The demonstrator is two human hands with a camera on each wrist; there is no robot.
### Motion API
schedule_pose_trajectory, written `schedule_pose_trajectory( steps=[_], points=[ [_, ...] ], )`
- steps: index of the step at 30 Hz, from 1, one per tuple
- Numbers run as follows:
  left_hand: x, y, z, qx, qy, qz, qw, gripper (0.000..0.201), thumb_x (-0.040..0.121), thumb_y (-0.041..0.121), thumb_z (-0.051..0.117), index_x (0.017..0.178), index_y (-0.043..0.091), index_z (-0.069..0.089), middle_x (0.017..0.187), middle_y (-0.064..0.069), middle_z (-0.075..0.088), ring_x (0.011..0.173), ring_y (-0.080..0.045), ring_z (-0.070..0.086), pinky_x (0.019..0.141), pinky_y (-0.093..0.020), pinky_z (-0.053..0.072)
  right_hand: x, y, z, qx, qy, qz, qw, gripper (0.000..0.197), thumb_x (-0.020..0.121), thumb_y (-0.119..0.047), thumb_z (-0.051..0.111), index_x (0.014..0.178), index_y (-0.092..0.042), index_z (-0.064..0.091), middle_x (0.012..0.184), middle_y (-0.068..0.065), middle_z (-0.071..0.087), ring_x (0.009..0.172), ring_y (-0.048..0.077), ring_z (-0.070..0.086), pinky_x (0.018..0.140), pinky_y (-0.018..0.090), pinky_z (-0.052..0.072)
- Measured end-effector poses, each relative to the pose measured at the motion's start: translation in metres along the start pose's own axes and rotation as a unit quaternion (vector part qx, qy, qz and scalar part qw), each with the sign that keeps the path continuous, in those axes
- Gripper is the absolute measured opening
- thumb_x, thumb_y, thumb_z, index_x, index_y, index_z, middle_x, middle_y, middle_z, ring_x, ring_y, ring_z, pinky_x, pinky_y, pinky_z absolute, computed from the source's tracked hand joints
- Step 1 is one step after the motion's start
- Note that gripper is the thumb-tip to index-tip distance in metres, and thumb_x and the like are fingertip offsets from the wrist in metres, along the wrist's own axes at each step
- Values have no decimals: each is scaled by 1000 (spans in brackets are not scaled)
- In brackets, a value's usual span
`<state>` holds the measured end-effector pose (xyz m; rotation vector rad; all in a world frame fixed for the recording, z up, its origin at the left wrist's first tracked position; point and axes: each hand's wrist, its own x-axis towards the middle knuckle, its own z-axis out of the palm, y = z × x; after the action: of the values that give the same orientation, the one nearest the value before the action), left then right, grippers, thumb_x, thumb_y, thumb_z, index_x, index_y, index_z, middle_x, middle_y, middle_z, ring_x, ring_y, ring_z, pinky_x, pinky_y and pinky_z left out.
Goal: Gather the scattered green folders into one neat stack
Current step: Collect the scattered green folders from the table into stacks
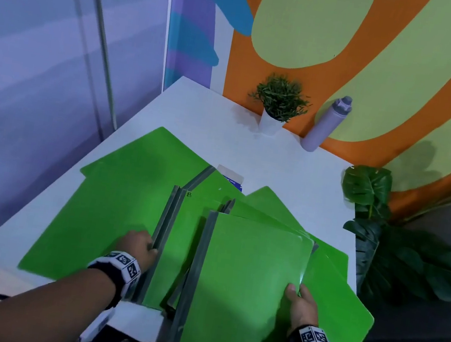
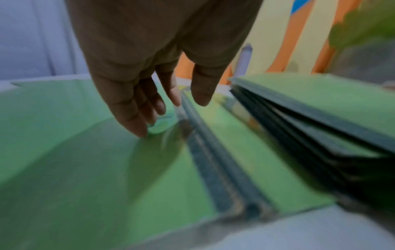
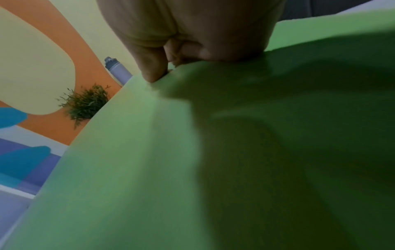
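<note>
Painted in orange, yellow-green and blue shapes, the wall [image 1: 313, 23] is standing behind a white tabletop [image 1: 194, 113] that is carrying a small potted plant [image 1: 279, 102] and a lilac bottle [image 1: 327, 124] at its far edge, near each other but apart. Large dark leaves [image 1: 373, 193] are hanging off the right edge of the tabletop. Green folders [image 1: 132, 200] with grey spines are lying fanned and overlapping across the near half of the tabletop, some opened flat, and a small white and blue box [image 1: 231, 176] is peeking out from behind them.

The left hand [image 1: 136, 248] is resting on an open green folder [image 2: 74, 152] beside its grey spine [image 2: 215, 169]; in the left wrist view the fingers [image 2: 136, 108] are reaching down almost straight, with their tips touching the green cover and the index finger lying along the spine, and they are not closing round anything.

The right hand [image 1: 299, 305] is gripping a bundle of folders [image 1: 243, 276] at its right edge, near the front right of the tabletop, with the thumb [image 1: 291, 290] pressing on the top cover and the other fingers going underneath. In the right wrist view the thumb [image 3: 151, 67] is pinching the green edge [image 3: 192, 71], and the cover is filling most of that view. The bundle is overlapping the loose folders lying beneath it
</note>
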<state>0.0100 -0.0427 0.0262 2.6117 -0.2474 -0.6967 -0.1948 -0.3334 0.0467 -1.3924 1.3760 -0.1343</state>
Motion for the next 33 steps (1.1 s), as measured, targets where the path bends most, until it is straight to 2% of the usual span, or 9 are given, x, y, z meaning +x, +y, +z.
schedule_pose_trajectory(
  steps=[4,11,14,17,21,25,28,30,33],
  points=[
    [8,-22,10,124,22,1,992,39,78,43,69,94,9,60,107,-10,56,86,-23,60,83,-37,55,-3,9,-3,-47,22,9,999,53,95,-22,46,145,-12,30,151,15,30,134,39,33,104,52,32],
    [11,-25,17,203,19,27,979,21,84,31,64,86,10,63,92,-5,58,74,-19,59,77,-31,56,-4,28,8,-91,-3,60,994,57,92,-12,51,145,-8,28,148,19,34,130,39,39,104,49,37],
    [10,-24,22,191,36,30,980,34,82,46,60,87,13,60,89,-5,56,78,-22,57,75,-36,55,-4,26,7,-103,7,63,993,54,93,-9,48,143,-6,30,146,22,36,127,39,41,98,47,40],
    [3,-19,31,210,32,41,976,52,75,59,61,103,15,60,109,-6,55,97,-25,55,88,-38,50,-1,21,2,-82,27,57,995,52,93,-4,45,143,-8,30,131,23,47,92,31,54,78,38,44],
    [6,-19,35,197,24,78,977,48,78,38,70,120,20,57,135,-7,48,121,-28,47,105,-40,42,1,21,2,-72,35,51,995,51,94,-6,45,143,-10,31,133,24,46,81,23,48,78,39,44],
    [20,-32,11,222,60,47,972,63,74,25,73,132,30,49,142,-12,46,127,-34,47,100,-50,45,-1,20,6,-70,36,32,996,49,95,-9,43,143,-11,31,135,23,45,87,26,49,77,37,41],
    [19,-43,-11,114,45,-53,991,48,82,24,66,128,18,52,118,-12,60,100,-29,62,86,-44,54,-1,20,13,-76,39,26,996,48,96,-11,43,143,-11,32,140,22,42,110,37,51,90,44,43],
    [14,-52,-19,36,1,-111,993,32,89,22,57,117,8,52,89,-7,60,74,-21,61,76,-35,54,0,22,18,-73,40,35,996,49,95,-11,44,143,-11,32,137,23,44,108,38,53,92,48,44],
    [-4,-62,-18,-37,-82,-162,983,31,89,20,56,115,7,45,86,-10,60,74,-23,62,72,-37,57,-2,26,22,-63,39,55,996,50,95,-9,44,143,-10,31,136,23,44,116,41,50,92,48,45]
  ],
)
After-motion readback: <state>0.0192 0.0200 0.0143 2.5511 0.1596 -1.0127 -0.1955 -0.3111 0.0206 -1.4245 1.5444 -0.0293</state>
